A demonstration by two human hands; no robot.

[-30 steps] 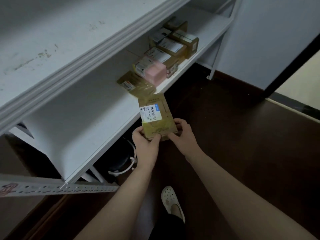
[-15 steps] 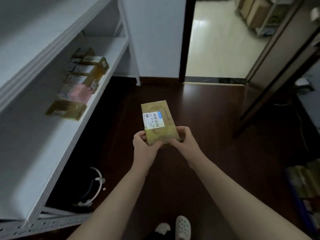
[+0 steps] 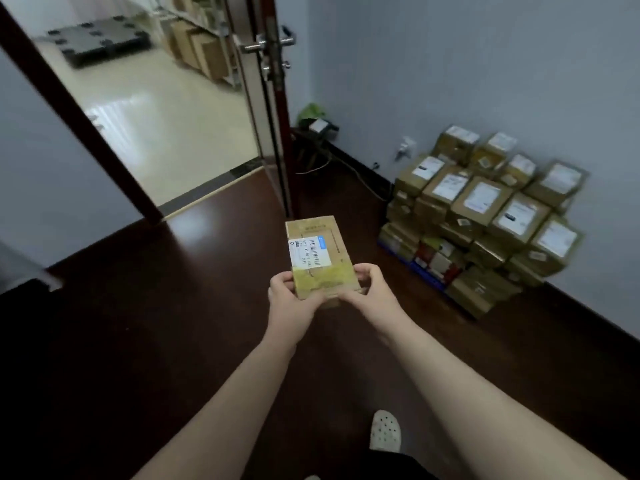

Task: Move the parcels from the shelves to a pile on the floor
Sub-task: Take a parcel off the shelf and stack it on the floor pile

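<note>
- Left grip (image 3: 290,301) and right grip (image 3: 375,292) are clasped round the near end of one parcel (image 3: 320,230), so it is kept level, label (image 3: 307,251) up.
- It is held above the floor (image 3: 166,306), well apart from the pile (image 3: 485,220) by the wall (image 3: 485,64).
- Over a dozen are stacked there; an exact count cannot be told.

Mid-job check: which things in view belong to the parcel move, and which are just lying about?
Job: parcel, gripped by left hand and right hand; pile of parcels on the floor.
Lying about: open door; green plant; black pallet and cardboard boxes in the next room; wall socket.
</note>
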